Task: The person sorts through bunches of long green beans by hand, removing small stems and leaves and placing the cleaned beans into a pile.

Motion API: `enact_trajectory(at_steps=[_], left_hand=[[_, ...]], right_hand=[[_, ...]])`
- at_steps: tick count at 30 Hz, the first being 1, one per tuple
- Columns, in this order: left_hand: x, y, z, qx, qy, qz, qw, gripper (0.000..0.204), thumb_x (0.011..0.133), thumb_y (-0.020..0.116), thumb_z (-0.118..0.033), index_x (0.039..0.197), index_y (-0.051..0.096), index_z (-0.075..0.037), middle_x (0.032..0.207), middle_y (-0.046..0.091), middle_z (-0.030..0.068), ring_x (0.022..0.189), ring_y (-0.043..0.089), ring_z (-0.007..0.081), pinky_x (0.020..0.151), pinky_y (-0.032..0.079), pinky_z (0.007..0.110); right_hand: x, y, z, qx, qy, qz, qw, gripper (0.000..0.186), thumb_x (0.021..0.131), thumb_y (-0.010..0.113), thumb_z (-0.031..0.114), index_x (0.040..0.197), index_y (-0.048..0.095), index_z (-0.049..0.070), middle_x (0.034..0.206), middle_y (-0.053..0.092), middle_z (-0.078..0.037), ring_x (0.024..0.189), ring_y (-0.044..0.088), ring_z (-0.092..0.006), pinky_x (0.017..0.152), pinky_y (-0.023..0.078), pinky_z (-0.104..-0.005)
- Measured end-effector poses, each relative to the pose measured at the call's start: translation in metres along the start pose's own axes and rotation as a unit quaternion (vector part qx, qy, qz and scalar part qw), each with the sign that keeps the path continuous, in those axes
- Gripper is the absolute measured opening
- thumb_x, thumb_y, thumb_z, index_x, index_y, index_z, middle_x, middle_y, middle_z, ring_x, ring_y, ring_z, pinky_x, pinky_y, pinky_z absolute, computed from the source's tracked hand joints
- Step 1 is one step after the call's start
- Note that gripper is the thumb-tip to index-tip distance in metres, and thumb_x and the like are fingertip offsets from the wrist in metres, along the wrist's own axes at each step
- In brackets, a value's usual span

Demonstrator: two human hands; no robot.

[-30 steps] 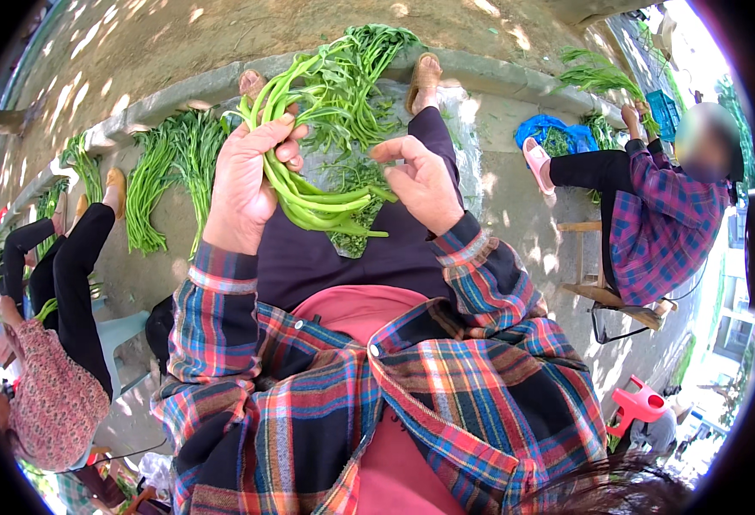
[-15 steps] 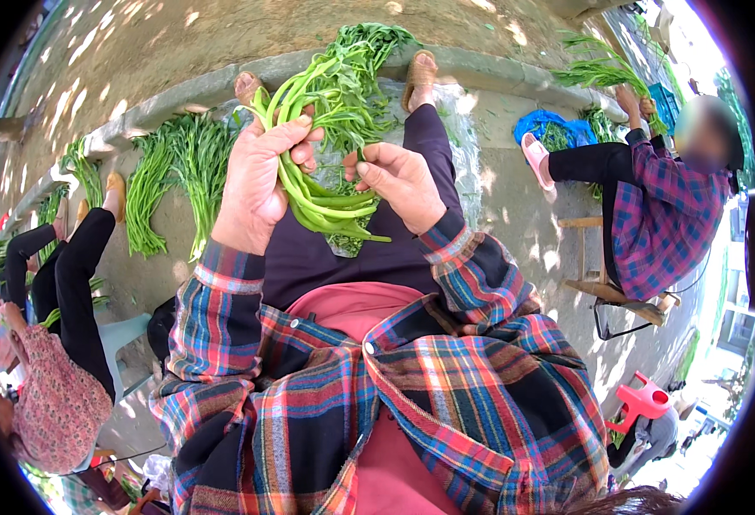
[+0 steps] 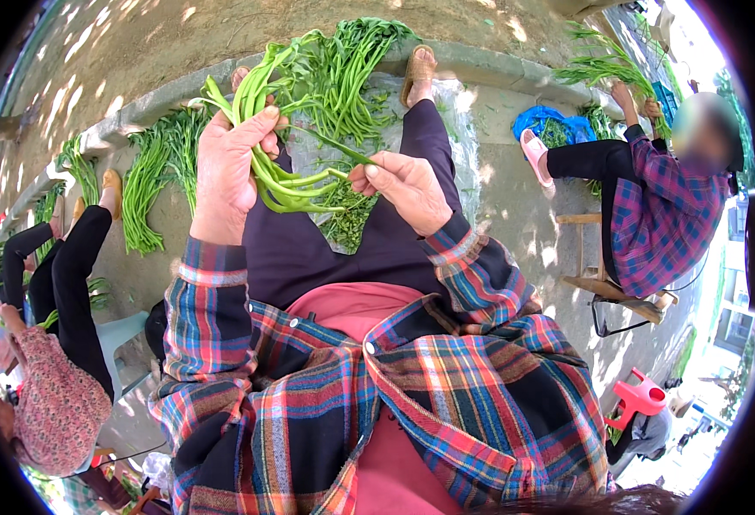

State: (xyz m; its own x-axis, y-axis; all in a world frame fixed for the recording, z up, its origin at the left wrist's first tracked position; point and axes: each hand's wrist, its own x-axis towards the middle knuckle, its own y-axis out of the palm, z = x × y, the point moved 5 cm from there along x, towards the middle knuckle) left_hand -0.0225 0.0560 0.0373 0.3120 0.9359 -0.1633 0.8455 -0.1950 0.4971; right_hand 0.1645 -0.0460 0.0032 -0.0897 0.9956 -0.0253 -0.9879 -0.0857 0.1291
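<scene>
My left hand (image 3: 230, 176) is closed round a loose bunch of water spinach (image 3: 296, 193), its pale stalk ends curving towards my lap. A long narrow leaf (image 3: 341, 146) stretches from the bunch to my right hand (image 3: 410, 190), whose thumb and fingers pinch its end. Beyond both hands, a heap of water spinach (image 3: 356, 77) lies on a clear plastic sheet (image 3: 442, 129) between my feet. Short green trimmings (image 3: 352, 225) are piled on the sheet between my knees.
More bundles of greens (image 3: 146, 184) lie on the ground at left, near a seated person in a flowered top (image 3: 60, 399). At right, a person in a checked shirt (image 3: 665, 219) sits on a wooden stool (image 3: 618, 296) beside a blue plastic bag (image 3: 553, 127). A concrete kerb (image 3: 498, 73) runs across the far side.
My left hand has shifted left with the bunch, away from my right hand. The leaf between them is now drawn out, and the heap beyond shows more fully.
</scene>
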Motion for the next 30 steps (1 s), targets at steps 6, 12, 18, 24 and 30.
enact_trajectory(at_steps=[6,12,18,24,30], left_hand=[[0.004,-0.006,0.001,0.046,0.0,-0.005,0.999,0.024,0.08,0.066,-0.002,0.1,0.055,0.001,0.079,0.062,0.0086,0.058,0.054,0.0092,0.053,0.046,0.023],[-0.001,0.003,0.0,0.093,-0.015,0.036,0.995,0.029,0.072,0.071,0.0,0.095,0.053,0.001,0.075,0.058,0.0047,0.058,0.054,0.0106,0.053,0.046,0.024],[-0.001,0.001,0.014,0.114,-0.029,0.052,0.992,0.028,0.073,0.069,0.002,0.096,0.053,0.001,0.078,0.058,0.0053,0.06,0.054,0.0117,0.054,0.045,0.024],[0.001,-0.013,0.006,0.136,0.002,0.015,0.991,0.026,0.074,0.067,0.003,0.096,0.053,0.002,0.077,0.058,0.0054,0.058,0.054,0.011,0.053,0.046,0.024],[0.003,-0.02,0.003,0.104,-0.019,0.022,0.994,0.023,0.077,0.066,0.001,0.096,0.053,0.002,0.078,0.06,0.0076,0.059,0.056,0.0118,0.055,0.048,0.025]], right_hand=[[-0.005,0.001,0.005,-0.043,-0.004,-0.002,0.999,0.021,0.092,0.048,0.013,0.094,0.061,-0.005,0.082,0.063,-0.005,0.076,0.059,-0.0099,0.072,0.048,-0.0242],[-0.004,-0.015,0.003,0.062,0.005,-0.103,0.993,0.024,0.09,0.047,0.015,0.082,0.062,-0.002,0.071,0.061,-0.006,0.065,0.059,-0.012,0.062,0.047,-0.0233],[-0.002,-0.026,0.004,0.157,0.013,-0.142,0.977,0.02,0.086,0.049,0.015,0.078,0.06,0.0,0.069,0.06,-0.007,0.06,0.059,-0.0145,0.057,0.048,-0.0251],[-0.005,-0.054,0.005,0.164,-0.021,-0.179,0.97,0.019,0.086,0.048,0.014,0.078,0.059,0.001,0.07,0.06,-0.006,0.059,0.058,-0.0148,0.057,0.048,-0.0255],[-0.003,-0.029,0.0,0.042,0.027,-0.127,0.991,0.019,0.089,0.048,0.012,0.088,0.062,-0.001,0.074,0.061,-0.004,0.065,0.058,-0.0096,0.059,0.046,-0.0219]])
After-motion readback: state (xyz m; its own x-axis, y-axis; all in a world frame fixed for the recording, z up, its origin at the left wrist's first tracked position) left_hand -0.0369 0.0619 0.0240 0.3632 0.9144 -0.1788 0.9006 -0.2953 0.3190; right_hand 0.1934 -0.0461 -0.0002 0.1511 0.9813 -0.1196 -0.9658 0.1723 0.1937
